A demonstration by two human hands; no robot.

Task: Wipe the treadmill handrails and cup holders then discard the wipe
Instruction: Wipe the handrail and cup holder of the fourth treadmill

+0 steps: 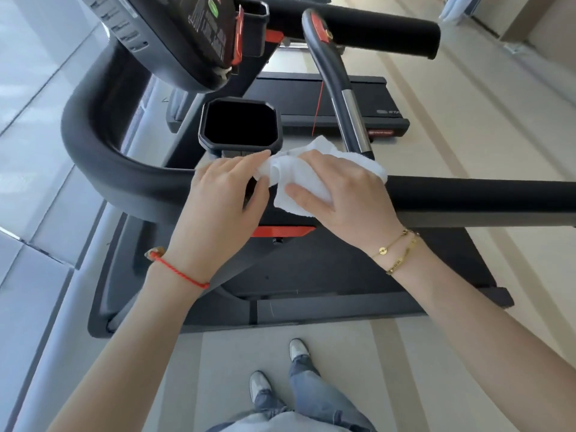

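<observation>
My right hand lies near the middle of the view, fingers curled over a bunched white wipe, thumb stretched along its lower edge, pressing it down onto the near black handrail. Just beside it at nine o'clock, my left hand pinches the wipe's left end between thumb and fingertips, the remaining fingers loosely bent. The wipe sits on the rail where the straight padded bar, running off toward three o'clock, meets the thick curved section that sweeps away toward ten o'clock. A red cord bracelet circles my left wrist, and two gold chain bracelets circle my right. Directly above the wipe, at twelve o'clock, an empty black cup holder with an eight-sided rim stands close to my left fingertips but apart from them. A grey pulse-grip bar with a silver sensor band rises from behind the wipe toward one o'clock. The console fills the eleven o'clock corner, with a second cup holder beyond it and the far handrail crossing toward one o'clock. Below the rail lie the treadmill's dark base and a red trim strip. At six o'clock, my jeans and grey shoes stand on pale floor.
</observation>
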